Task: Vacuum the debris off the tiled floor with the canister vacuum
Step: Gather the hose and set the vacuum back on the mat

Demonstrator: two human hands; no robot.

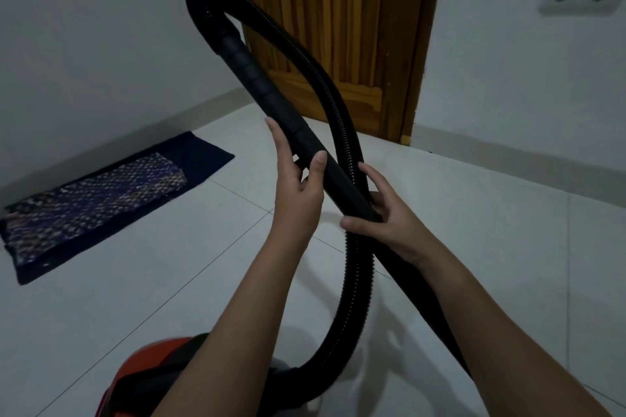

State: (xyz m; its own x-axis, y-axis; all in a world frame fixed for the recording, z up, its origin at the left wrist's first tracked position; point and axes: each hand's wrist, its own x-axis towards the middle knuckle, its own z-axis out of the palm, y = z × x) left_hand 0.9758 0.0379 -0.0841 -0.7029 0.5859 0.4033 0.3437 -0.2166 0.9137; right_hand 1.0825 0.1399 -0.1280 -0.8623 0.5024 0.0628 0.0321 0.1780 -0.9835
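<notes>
1. Black rigid plastic, held between thumb and fingers of the left hand (298, 186): the tube (250, 78), slanting up toward 11 o'clock.
2. At 4 o'clock of that, right hand (386, 220) wrapped round the top of the wand (430, 308), where it meets the tube; wand running down toward 5 o'clock.
3. Ribbed hose (357, 281) looping from the tube's top, down between the hands to the red canister (152, 366) at 7 o'clock on the floor (474, 196).
4. Probably light and stiff at tube and wand, floppy and springy along the hose; best gripped on the smooth rigid parts, not the ribs.
5. Mat (101, 196) at 9 o'clock, door (338, 27) at 12.
</notes>
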